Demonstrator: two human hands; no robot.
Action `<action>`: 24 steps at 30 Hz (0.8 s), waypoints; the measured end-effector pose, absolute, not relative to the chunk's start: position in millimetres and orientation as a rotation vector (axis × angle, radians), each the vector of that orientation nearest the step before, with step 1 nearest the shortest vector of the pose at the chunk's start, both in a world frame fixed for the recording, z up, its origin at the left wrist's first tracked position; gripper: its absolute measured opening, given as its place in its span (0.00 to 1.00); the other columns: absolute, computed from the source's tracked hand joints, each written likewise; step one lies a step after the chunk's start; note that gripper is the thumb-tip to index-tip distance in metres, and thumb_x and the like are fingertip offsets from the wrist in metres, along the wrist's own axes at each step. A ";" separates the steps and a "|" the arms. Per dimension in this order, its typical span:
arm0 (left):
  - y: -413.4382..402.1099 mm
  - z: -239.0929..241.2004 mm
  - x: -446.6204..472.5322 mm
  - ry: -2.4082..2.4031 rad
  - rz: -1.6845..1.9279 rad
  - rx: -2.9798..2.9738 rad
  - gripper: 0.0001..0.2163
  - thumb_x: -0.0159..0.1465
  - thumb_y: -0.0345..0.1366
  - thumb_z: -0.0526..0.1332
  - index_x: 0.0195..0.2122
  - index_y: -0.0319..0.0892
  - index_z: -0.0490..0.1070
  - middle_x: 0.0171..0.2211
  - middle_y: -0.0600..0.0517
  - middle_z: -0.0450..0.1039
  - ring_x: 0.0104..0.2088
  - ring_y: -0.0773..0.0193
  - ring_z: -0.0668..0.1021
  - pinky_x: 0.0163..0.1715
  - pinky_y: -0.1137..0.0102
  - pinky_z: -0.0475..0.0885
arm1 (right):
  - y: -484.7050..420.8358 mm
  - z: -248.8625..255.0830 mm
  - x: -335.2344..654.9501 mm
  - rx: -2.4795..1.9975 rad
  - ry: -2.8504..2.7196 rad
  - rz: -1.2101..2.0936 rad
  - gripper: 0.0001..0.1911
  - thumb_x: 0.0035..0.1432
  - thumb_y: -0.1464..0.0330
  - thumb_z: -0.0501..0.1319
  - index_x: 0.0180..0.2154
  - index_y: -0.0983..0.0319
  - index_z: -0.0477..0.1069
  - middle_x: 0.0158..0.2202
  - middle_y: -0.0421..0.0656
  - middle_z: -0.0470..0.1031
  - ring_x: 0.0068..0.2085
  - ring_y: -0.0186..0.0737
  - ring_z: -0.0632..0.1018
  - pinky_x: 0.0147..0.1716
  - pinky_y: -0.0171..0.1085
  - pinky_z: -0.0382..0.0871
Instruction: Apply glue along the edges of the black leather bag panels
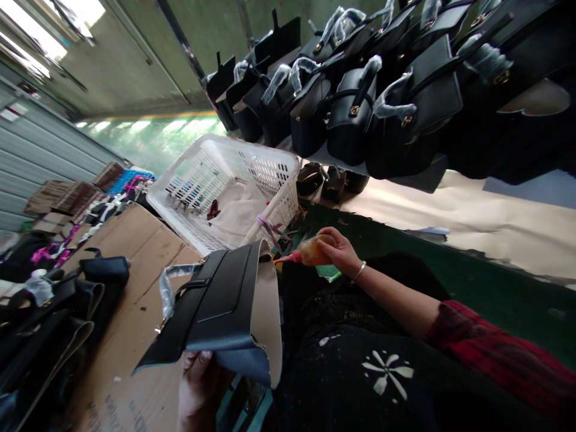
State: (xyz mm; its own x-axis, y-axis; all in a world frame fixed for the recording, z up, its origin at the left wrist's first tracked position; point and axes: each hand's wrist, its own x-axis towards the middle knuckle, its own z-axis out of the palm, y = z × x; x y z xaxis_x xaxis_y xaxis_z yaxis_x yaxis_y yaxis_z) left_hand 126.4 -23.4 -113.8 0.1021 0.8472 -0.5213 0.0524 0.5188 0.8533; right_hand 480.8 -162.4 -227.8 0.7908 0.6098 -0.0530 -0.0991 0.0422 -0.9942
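Head camera: left hand (pixel 195 375) grips one black bag (pixel 225 294), right hand (pixel 342 253) clasps one red-tipped bottle (pixel 309 252), one white basket (pixel 283 205) beyond!

The bag (pixel 220 294) looks smooth and leathery, the bottle (pixel 314 251) plastic, the cardboard (pixel 143 273) matt.

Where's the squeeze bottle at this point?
In the head view, the squeeze bottle is just right of and below centre, held in the right hand, its red nozzle pointing left toward the black bag.
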 end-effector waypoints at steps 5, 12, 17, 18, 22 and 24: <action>-25.5 -112.8 129.2 1.328 0.676 0.893 0.16 0.37 0.37 0.77 0.24 0.45 0.72 0.24 0.56 0.77 0.27 0.60 0.79 0.26 0.71 0.74 | -158.4 -238.4 472.9 -1.447 -0.436 0.623 0.17 0.48 0.54 0.66 0.36 0.57 0.69 0.31 0.40 0.72 0.33 0.41 0.73 0.36 0.40 0.70; -26.7 -115.3 133.7 1.287 0.725 0.888 0.18 0.38 0.39 0.78 0.23 0.44 0.70 0.23 0.55 0.74 0.24 0.63 0.75 0.23 0.72 0.73 | -178.3 -246.9 453.8 -1.397 -0.411 0.827 0.17 0.48 0.55 0.66 0.36 0.58 0.70 0.31 0.40 0.73 0.33 0.40 0.73 0.36 0.39 0.68; -28.7 -107.2 141.8 1.371 0.753 0.838 0.20 0.32 0.38 0.78 0.25 0.44 0.73 0.24 0.55 0.76 0.27 0.60 0.78 0.26 0.71 0.74 | -181.7 -247.5 449.1 -1.326 -0.340 0.868 0.19 0.48 0.54 0.67 0.37 0.59 0.70 0.31 0.40 0.73 0.33 0.40 0.73 0.35 0.39 0.69; -28.5 -105.5 143.2 1.396 0.754 0.828 0.20 0.31 0.38 0.78 0.25 0.44 0.73 0.24 0.55 0.76 0.26 0.61 0.77 0.25 0.71 0.74 | -179.7 -247.9 450.2 -1.334 -0.324 0.851 0.19 0.48 0.53 0.67 0.36 0.59 0.70 0.31 0.40 0.73 0.33 0.40 0.73 0.34 0.39 0.69; -27.4 -105.8 142.5 1.377 0.734 0.855 0.20 0.33 0.38 0.78 0.25 0.44 0.72 0.22 0.56 0.73 0.25 0.60 0.76 0.25 0.70 0.73 | -169.8 -251.1 456.1 -1.394 -0.285 0.767 0.19 0.46 0.53 0.67 0.35 0.58 0.70 0.31 0.40 0.73 0.34 0.41 0.73 0.34 0.39 0.69; -27.2 -110.4 138.8 1.326 0.733 0.871 0.19 0.35 0.38 0.78 0.26 0.45 0.72 0.23 0.56 0.74 0.28 0.60 0.77 0.28 0.69 0.75 | -168.0 -253.6 456.6 -1.415 -0.289 0.760 0.19 0.45 0.53 0.67 0.35 0.58 0.70 0.31 0.40 0.73 0.34 0.42 0.73 0.35 0.39 0.69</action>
State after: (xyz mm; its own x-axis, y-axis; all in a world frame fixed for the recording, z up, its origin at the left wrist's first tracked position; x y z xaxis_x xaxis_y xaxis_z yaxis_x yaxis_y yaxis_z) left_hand 138.8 -27.2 -110.4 0.1160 0.8573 -0.5016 0.0320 0.5015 0.8646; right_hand 456.6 -168.0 -253.6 0.7365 0.6279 -0.2517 -0.3019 -0.0279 -0.9529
